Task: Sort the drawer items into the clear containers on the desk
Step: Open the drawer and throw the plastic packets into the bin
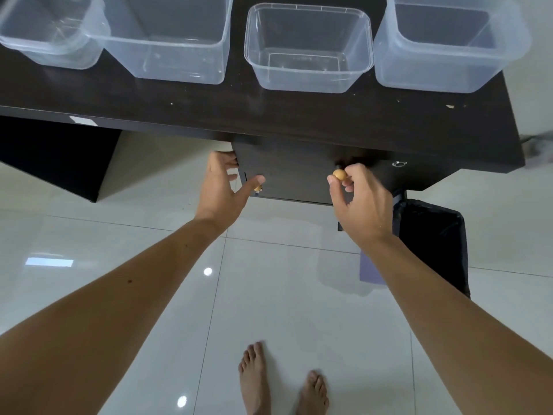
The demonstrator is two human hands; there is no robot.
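The drawer [287, 178] sits under the front edge of the dark desk [269, 115], its dark front face toward me; its contents are hidden from this view. My right hand [360, 202] pinches the round wooden knob [339, 174] on the right side of the drawer front, thumb and curled fingers closed around it. My left hand [223, 187] is at the drawer's left edge: the fingers reach around the side of the front panel and the thumb lies across its face, covering most of a second knob [259, 189], of which only a small part shows; whether that hand actually grips the panel cannot be told. On the desk above stand four clear containers in a row: a shallow tub [51, 46] at far left, a tall bin [167, 61] touching or just beside it, a rectangular tub [308, 73] directly above the drawer, and a frosted bin [443, 70] near the desk's right end. All four show nothing inside. A small round lock [399, 164] is set in the desk front to the right of the drawer. A black bin liner [434, 244] hangs beside the desk below my right forearm. My bare feet [281, 384] stand on glossy white floor tiles [89, 235].
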